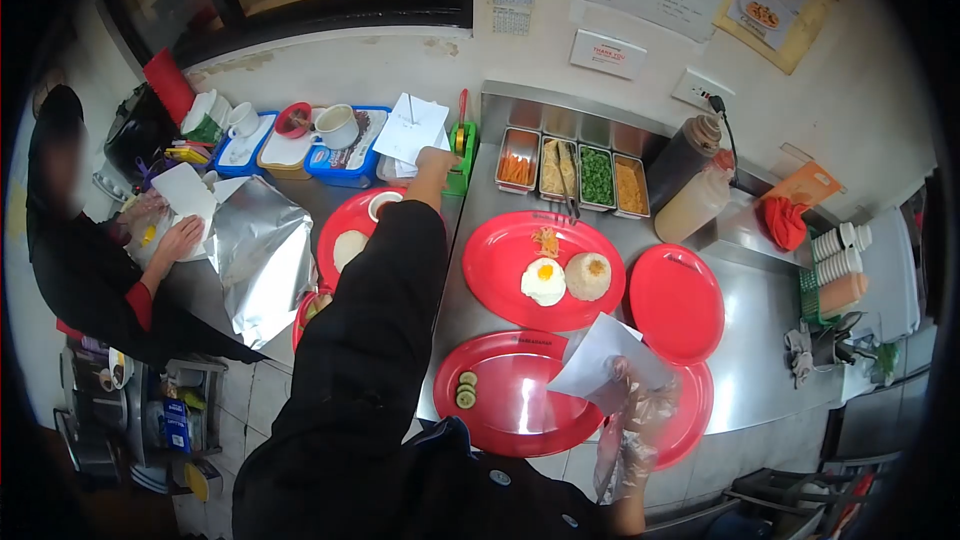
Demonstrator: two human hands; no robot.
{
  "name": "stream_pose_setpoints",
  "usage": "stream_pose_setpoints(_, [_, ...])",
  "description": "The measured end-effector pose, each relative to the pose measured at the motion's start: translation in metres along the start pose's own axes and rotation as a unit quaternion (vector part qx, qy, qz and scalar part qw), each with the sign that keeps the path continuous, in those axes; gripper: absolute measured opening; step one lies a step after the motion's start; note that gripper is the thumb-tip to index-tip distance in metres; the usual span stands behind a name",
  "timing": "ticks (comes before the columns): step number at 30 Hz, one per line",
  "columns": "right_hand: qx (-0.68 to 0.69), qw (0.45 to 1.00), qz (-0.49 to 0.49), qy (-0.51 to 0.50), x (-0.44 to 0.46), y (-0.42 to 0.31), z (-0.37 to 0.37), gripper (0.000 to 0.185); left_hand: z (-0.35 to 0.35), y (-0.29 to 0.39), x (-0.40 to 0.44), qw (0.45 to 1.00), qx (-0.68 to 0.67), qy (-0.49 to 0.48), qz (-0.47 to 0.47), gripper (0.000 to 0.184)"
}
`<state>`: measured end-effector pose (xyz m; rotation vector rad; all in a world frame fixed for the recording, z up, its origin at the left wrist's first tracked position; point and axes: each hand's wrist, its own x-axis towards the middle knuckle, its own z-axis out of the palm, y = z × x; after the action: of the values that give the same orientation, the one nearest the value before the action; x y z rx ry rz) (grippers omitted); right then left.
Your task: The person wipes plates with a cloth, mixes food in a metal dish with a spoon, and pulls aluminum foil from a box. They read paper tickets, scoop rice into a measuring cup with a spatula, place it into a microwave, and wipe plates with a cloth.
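My left hand point(434, 166) is stretched across the counter to the white paper slips point(412, 127) and the green holder point(463, 160) at the wall; its fingers are too small and hidden to read. In a clear plastic glove, my right hand point(638, 402) grips a white sheet of paper point(605, 360) over a red oval plate point(515, 425) with cucumber slices point(466, 390). Behind it, another red plate point(490, 260) carries a fried egg point(543, 281), a mound of rice point(588, 277) and shredded garnish point(545, 242).
Steel topping trays point(595, 178) stand at the back, tongs point(570, 185) resting in one. Bottles point(692, 202) are to their right. More red plates point(677, 302) overlap at right. Foil point(262, 258) covers the left counter, where a co-worker's hand point(180, 238) holds white paper.
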<state>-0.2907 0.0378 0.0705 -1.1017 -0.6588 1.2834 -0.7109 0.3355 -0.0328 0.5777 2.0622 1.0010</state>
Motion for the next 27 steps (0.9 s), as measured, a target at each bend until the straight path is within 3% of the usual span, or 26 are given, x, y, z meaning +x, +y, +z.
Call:
stream_pose_setpoints(2, [0.019, 1.0, -0.014, -0.001, 0.0, 0.002, -0.005, 0.021, -0.005, -0.014, 0.018, 0.986, -0.143, -0.078, -0.022, 0.05])
stream_pose_setpoints(4, [-0.057, 0.998, 0.024, -0.004, -0.01, -0.059, 0.051, 0.025, -0.007, -0.022, 0.025, 0.946, -0.284, -0.152, -0.041, 0.052])
stream_pose_setpoints(6, [-0.036, 0.999, 0.024, 0.005, -0.011, -0.044, 0.039, 0.029, -0.009, -0.027, -0.011, 0.949, -0.294, -0.111, 0.009, 0.045])
stream_pose_setpoints(8, [-0.007, 1.0, -0.012, 0.011, -0.004, 0.017, -0.023, 0.032, -0.005, -0.04, -0.036, 0.949, -0.301, -0.069, 0.06, 0.038])
stream_pose_setpoints(9, [-0.011, 0.999, -0.026, 0.014, -0.004, 0.037, -0.042, 0.034, -0.002, -0.046, -0.041, 0.979, -0.156, -0.015, 0.13, 0.03])
stream_pose_setpoints(10, [-0.012, 1.0, -0.016, 0.013, -0.006, 0.012, -0.013, 0.035, 0.003, -0.053, -0.046, 0.98, -0.005, 0.038, 0.195, 0.022])
stream_pose_setpoints(11, [-0.013, 1.0, -0.005, 0.012, -0.009, -0.013, 0.017, 0.036, 0.009, -0.051, -0.064, 0.978, -0.069, 0.096, 0.17, 0.017])
stream_pose_setpoints(12, [-0.014, 0.999, 0.019, 0.024, -0.013, -0.035, 0.039, 0.036, 0.015, -0.053, -0.066, 0.978, -0.07, 0.095, 0.17, 0.017])
stream_pose_setpoints(13, [-0.015, 0.998, 0.042, 0.034, -0.014, -0.045, 0.05, 0.036, 0.02, -0.055, -0.065, 0.961, -0.003, 0.166, 0.222, 0.017])
stream_pose_setpoints(14, [-0.014, 0.999, 0.039, 0.032, -0.011, -0.038, 0.043, 0.036, 0.023, -0.055, -0.062, 0.931, 0.062, 0.236, 0.273, 0.017])
stream_pose_setpoints(18, [0.005, 0.999, -0.022, 0.023, 0.0, 0.03, -0.027, 0.036, 0.02, -0.06, -0.06, 0.876, 0.164, 0.297, 0.342, 0.017])
stream_pose_setpoints(20, [0.013, 0.999, -0.038, 0.022, -0.003, 0.03, -0.036, 0.036, 0.009, -0.052, -0.07, 0.906, 0.221, 0.197, 0.302, 0.014])
stream_pose_setpoints(23, [0.033, 0.998, 0.02, 0.058, -0.011, -0.041, 0.026, 0.037, -0.01, -0.011, -0.137, 0.931, 0.194, 0.126, 0.283, 0.018])
stream_pose_setpoints(25, [-0.139, 0.99, -0.025, -0.002, -0.003, -0.054, 0.021, 0.039, -0.018, 0.003, -0.203, 0.895, -0.03, 0.043, 0.443, 0.021])
stream_pose_setpoints(27, [-0.142, 0.989, -0.041, 0.02, -0.006, -0.067, 0.035, 0.04, -0.028, 0.026, -0.298, 0.884, -0.238, -0.177, 0.36, 0.021])
